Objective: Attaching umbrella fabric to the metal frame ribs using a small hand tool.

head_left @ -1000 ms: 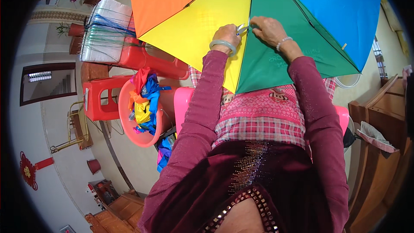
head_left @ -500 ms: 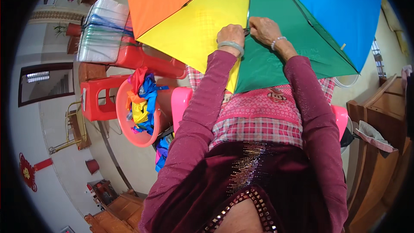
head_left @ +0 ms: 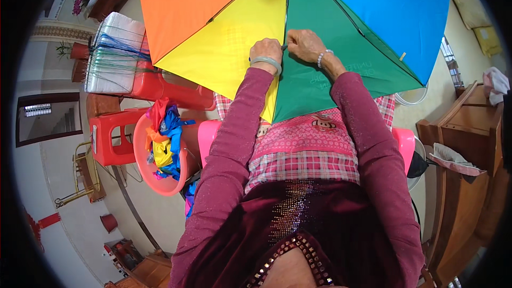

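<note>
A rainbow-coloured umbrella (head_left: 341,58) is spread out in front of me, its inner side with dark ribs facing up. My left hand (head_left: 266,52) lies over the yellow panel, fingers closed on the rib at the yellow-green seam. Just right of it, my right hand (head_left: 305,46) is closed at the same rib, over the green panel. A small dark piece of the rib (head_left: 284,48) shows between the two hands; the fingertips themselves are hidden. Below the green edge, a pink patterned apron (head_left: 304,144) covers my lap.
To the left, an orange-pink bucket (head_left: 143,154) holds several bunched colourful cloths. Beside it stand a red plastic stool (head_left: 109,138) and a white foam block (head_left: 114,53) draped with blue and green strands. Wooden furniture (head_left: 464,176) is at the right.
The whole view has shifted, so the umbrella and hands appear farther left and slightly lower. Both hands stay at the same rib, with the right hand a little more curled.
</note>
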Tool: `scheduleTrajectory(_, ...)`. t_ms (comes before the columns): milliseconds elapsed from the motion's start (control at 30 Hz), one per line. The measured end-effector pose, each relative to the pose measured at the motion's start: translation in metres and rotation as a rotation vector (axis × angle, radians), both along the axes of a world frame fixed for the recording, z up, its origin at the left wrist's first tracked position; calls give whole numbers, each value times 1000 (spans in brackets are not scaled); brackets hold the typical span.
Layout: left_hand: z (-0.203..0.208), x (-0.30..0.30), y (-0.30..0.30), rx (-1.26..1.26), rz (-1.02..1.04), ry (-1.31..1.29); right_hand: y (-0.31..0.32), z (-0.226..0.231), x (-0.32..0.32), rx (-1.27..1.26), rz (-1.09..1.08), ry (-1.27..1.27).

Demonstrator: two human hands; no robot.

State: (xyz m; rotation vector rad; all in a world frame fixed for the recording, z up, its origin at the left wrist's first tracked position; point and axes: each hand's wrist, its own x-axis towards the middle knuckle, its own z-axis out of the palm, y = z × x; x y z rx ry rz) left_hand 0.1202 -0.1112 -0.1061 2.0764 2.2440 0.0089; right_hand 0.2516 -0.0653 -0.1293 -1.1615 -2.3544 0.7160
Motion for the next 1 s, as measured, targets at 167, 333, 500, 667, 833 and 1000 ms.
scheduleTrajectory(167,12,-9,12,-246,43,-352,36,38,17,-24,-134,185)
scheduleTrajectory(333,19,-40,20,-236,56,-276,48,151,57,-75,-126,370)
scheduleTrajectory(500,65,-88,41,-298,-28,-8,72,225,181,580,-577,-441)
scheduleTrajectory(667,104,-144,42,-87,-6,182,42,224,226,403,-1008,-756)
scheduleTrajectory(833,103,-140,34,156,22,205,18,198,231,519,-1217,-513)
scheduleTrajectory(1000,78,-104,21,242,-20,10,14,190,252,496,-1014,-390)
